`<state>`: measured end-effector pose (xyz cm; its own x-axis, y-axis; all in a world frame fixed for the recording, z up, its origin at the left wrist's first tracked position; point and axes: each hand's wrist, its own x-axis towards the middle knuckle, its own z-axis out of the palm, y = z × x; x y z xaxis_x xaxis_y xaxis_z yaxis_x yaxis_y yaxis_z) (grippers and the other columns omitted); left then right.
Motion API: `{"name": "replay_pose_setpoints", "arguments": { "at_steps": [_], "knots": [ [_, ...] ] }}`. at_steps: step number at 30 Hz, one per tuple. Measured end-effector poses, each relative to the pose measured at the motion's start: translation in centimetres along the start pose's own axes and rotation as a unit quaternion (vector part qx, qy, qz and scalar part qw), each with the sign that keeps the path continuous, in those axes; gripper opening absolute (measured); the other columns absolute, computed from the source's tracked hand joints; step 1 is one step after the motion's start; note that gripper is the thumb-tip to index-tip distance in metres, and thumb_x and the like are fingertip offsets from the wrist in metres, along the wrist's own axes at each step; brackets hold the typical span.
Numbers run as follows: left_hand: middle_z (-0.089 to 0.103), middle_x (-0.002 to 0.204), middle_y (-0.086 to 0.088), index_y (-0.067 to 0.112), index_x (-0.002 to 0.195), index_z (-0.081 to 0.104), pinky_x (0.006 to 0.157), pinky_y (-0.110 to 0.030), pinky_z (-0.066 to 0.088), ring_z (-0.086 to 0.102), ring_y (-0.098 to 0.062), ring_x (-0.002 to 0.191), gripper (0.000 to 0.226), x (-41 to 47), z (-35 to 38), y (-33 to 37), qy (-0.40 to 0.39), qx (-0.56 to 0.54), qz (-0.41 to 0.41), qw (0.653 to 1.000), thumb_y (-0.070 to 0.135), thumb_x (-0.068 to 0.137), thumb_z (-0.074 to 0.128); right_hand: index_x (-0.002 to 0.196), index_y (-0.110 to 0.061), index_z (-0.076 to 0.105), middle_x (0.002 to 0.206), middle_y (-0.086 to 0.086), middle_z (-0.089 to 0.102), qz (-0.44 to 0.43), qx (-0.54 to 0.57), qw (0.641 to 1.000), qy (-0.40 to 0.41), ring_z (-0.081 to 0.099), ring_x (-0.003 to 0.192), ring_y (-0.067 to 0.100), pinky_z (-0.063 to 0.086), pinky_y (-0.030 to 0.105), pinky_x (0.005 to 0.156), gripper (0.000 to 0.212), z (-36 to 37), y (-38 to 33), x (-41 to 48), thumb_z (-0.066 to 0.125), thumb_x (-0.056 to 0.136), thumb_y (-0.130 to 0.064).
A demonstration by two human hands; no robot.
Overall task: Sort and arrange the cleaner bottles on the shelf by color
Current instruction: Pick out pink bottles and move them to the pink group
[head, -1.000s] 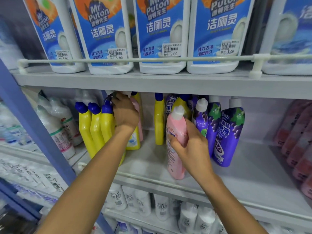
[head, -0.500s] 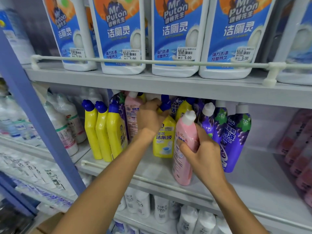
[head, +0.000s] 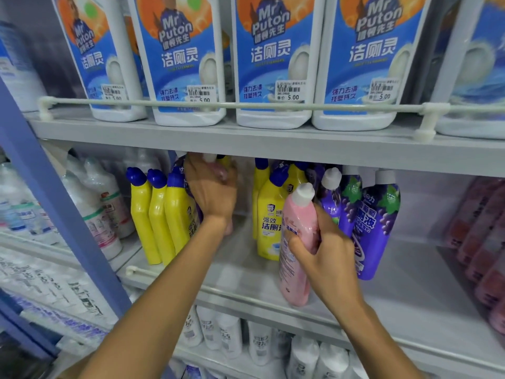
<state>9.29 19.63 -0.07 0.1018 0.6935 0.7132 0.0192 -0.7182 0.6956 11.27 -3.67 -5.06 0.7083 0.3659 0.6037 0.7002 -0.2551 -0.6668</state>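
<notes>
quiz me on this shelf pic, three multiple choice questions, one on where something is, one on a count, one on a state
1. Where is the pink bottle that the right hand holds?
A. on the top shelf
B. at the front of the middle shelf, in front of a yellow bottle and the purple bottles
C. left of the blue upright

2. How many bottles are in the yellow row at that shelf's left end?
A. one
B. three
C. six

3. How is the right hand?
A. flat on the shelf
B. curled and empty
C. gripping the pink bottle

Key: 1 B, its base is near the shelf's front edge; 2 B, three blue caps show side by side; 3 C, the fingers wrap its body.
</notes>
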Motion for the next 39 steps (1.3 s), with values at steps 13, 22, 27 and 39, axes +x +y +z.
{"name": "replay_pose_setpoints", "arguments": {
  "at_steps": [13,22,27,39],
  "knots": [
    [0.057,0.117,-0.031,-0.004,0.130,0.049,0.092,-0.052,0.047,0.057,-0.050,0.106,0.081,-0.8,2.4,-3.9,-0.061,0.152,-0.096,0.982,0.020,0.063,0.090,0.141,-0.022,0.054,0.111,-0.001,0.069,0.000,0.019,1.000,-0.006,0.065,0.090,0.017,0.054,0.028,0.078,0.058,-0.2,0.1,-0.1,0.075,0.087,-0.029],
    [0.053,0.128,-0.023,0.005,0.146,0.042,0.092,-0.034,0.041,0.051,-0.037,0.117,0.101,-3.2,-0.1,-1.6,-0.138,0.119,-0.091,0.979,0.022,0.060,0.091,0.140,-0.023,0.055,0.111,-0.003,0.069,-0.004,0.047,0.999,-0.010,0.065,0.091,0.016,0.057,0.032,0.080,0.058,-0.3,0.5,-0.1,0.077,0.086,-0.029],
    [0.066,0.112,-0.011,0.012,0.131,0.058,0.085,-0.046,0.057,0.066,-0.030,0.101,0.075,-3.8,-2.2,-2.0,-0.132,0.065,-0.075,0.986,0.044,0.065,0.076,0.138,-0.025,0.056,0.114,-0.005,0.068,-0.005,0.059,0.998,-0.012,0.066,0.094,0.016,0.058,0.036,0.082,0.057,-0.2,0.6,-0.1,0.076,0.085,-0.032],
    [0.079,0.099,-0.005,0.014,0.109,0.074,0.083,-0.048,0.063,0.076,-0.023,0.089,0.039,-5.6,-1.4,-4.1,-0.259,-0.084,-0.271,0.923,0.027,0.076,0.091,0.145,-0.023,0.052,0.124,-0.005,0.068,0.011,0.056,0.998,0.005,0.067,0.102,0.015,0.055,0.029,0.088,0.064,0.2,0.0,-0.6,0.078,0.087,-0.026]
  ]
}}
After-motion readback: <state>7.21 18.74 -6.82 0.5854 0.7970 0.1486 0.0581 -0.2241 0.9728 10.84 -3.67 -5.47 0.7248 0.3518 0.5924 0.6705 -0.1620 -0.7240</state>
